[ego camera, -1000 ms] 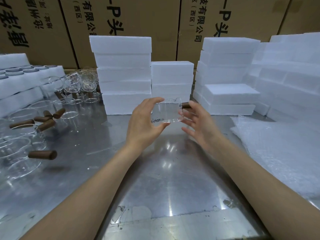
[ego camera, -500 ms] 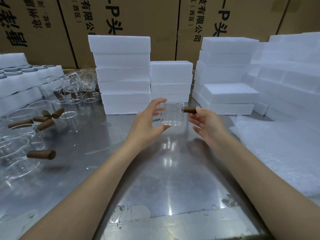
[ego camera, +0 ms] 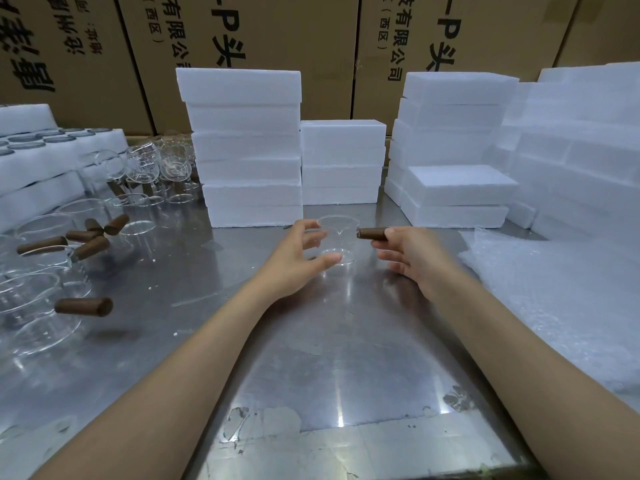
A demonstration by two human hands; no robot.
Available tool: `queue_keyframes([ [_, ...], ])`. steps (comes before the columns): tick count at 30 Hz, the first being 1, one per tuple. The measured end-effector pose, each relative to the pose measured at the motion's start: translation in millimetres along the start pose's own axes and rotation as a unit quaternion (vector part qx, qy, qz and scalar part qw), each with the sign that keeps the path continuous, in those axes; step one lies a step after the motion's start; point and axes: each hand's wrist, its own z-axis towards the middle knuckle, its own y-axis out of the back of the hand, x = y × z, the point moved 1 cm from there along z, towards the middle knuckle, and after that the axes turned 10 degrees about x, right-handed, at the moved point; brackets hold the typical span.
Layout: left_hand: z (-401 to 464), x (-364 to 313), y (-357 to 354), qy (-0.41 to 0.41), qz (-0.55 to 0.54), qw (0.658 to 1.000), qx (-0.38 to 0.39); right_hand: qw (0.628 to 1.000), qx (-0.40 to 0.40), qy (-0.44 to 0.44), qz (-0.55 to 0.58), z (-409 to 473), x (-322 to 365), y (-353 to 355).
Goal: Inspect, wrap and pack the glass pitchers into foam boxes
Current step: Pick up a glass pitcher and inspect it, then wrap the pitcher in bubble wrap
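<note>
A small clear glass pitcher (ego camera: 337,239) with a brown wooden handle (ego camera: 371,233) is upright at the middle of the steel table, low over or on its surface. My right hand (ego camera: 407,252) pinches the wooden handle between thumb and forefinger. My left hand (ego camera: 299,256) cups the pitcher's left side, thumb under its base and fingers near the rim. White foam boxes (ego camera: 244,147) are stacked behind the pitcher. A sheet of bubble wrap (ego camera: 561,299) lies on the right of the table.
Several more glass pitchers (ego camera: 45,296) with brown handles crowd the table's left side. Foam stacks (ego camera: 450,150) and a foam wall (ego camera: 585,147) stand at the back right, a lower stack (ego camera: 343,161) in the middle. Cardboard cartons (ego camera: 277,36) line the back.
Both hands have lowered the pitcher and turned it from tilted to upright. My right hand has shifted to pinch the wooden handle.
</note>
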Motion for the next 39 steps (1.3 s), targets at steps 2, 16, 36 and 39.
queue_keyframes([
  [2,1,1,0,0.006,0.016,1.0,0.011,0.999,-0.001,-0.013,-0.033,1,-1,0],
  [16,3,3,1,0.017,0.029,0.999,0.019,0.825,-0.277,0.138,-0.473,-1,7,35],
  [36,2,4,0,0.001,0.036,0.999,0.011,0.81,-0.3,0.097,-0.495,-2,8,58],
  [39,2,4,0,0.001,0.04,0.999,0.011,0.805,-0.289,0.098,-0.509,-2,7,55],
])
